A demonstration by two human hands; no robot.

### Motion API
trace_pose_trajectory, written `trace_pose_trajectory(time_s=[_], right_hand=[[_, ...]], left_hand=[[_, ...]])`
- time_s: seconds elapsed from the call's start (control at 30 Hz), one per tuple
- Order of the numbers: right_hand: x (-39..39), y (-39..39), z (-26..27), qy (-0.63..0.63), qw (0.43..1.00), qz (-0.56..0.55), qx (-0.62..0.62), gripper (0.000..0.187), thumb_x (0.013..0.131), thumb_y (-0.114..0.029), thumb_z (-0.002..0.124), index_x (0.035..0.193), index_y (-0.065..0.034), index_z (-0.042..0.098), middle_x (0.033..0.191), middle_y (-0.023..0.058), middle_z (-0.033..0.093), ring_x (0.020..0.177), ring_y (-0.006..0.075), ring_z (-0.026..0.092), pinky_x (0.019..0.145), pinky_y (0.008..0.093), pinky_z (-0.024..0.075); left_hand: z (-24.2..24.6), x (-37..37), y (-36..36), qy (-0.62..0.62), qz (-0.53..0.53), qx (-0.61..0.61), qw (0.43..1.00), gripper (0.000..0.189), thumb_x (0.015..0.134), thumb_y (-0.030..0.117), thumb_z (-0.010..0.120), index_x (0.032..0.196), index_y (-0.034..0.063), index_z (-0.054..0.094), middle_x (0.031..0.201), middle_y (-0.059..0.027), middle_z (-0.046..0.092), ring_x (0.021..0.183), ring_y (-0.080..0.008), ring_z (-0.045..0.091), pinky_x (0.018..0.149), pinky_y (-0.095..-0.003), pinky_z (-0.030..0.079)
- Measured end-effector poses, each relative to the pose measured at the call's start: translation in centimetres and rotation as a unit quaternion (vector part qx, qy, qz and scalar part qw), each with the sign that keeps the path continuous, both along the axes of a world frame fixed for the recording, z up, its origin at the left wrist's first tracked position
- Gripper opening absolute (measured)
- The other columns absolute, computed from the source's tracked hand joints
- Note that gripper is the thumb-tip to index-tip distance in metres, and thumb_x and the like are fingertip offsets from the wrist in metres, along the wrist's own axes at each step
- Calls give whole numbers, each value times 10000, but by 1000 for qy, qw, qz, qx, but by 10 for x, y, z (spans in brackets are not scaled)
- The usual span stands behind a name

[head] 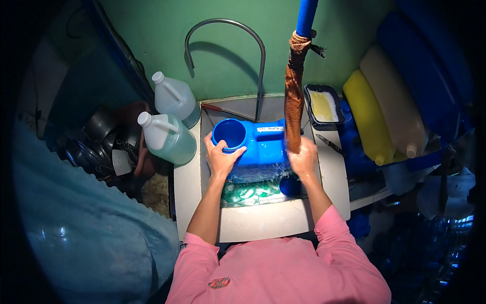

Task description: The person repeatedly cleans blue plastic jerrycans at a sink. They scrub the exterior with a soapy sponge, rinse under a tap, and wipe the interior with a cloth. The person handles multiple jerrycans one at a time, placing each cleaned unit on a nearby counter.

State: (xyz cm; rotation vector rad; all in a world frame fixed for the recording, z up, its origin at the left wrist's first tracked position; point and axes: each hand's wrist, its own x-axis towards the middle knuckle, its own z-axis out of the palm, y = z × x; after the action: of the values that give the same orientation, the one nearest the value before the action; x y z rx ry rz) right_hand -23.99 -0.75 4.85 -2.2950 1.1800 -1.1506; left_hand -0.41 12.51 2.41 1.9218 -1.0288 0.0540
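Note:
A blue plastic jug (265, 146) with a wide round mouth and a built-in handle lies on its side over a tiled basin (309, 167). My left hand (222, 155) grips the rim of its mouth, thumb and fingers on the edge. My right hand (303, 157) is closed around the lower end of a brown flexible sleeve (294, 102), tied to a blue pipe (306, 17), at the jug's far right. Water splashes beneath the jug. Below it lie green rings (250, 193) and a small blue round container (290, 185), partly hidden by my right forearm.
Two translucent jugs (169, 138) of liquid stand left of the basin, beside a reddish tub (141, 163) of dark cookware. On the right are a black tray (324, 104) with a yellow sponge, a knife (329, 145) and large yellow, beige and blue containers. A curved metal tube (262, 57) rises behind.

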Motion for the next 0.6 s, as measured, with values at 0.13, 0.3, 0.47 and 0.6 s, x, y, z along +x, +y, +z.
trace_pose_trajectory(time_s=[0.13,0.3,0.47,0.6], right_hand=[[-13,-63,-19,44,992,-52,105,403,843,-384,733,948,2,687,808,221,659,810,417,650,787,494,499],[63,-89,-9,91,911,84,392,756,882,-731,565,1023,-4,717,929,154,733,877,300,695,796,413,516],[140,-50,6,-117,834,316,436,582,850,-583,748,1098,-61,677,1124,67,670,1045,164,593,954,344,470],[178,-26,19,-14,921,356,157,495,957,-563,552,948,-77,648,933,88,685,821,280,635,745,439,510]], left_hand=[[22,-2,13,-97,-29,-37,994,559,567,390,958,650,20,548,1340,-265,478,1086,-436,615,868,-512,539],[28,-26,9,-55,-144,-30,988,554,544,390,967,647,5,583,1354,-294,484,1157,-430,601,931,-490,536],[6,-40,-7,-103,-187,-10,977,568,539,451,943,697,32,594,1403,-330,469,1225,-477,550,954,-511,518],[-15,-40,-20,-31,-153,120,980,574,563,518,917,793,42,692,1244,-266,590,1113,-396,603,863,-480,547]])
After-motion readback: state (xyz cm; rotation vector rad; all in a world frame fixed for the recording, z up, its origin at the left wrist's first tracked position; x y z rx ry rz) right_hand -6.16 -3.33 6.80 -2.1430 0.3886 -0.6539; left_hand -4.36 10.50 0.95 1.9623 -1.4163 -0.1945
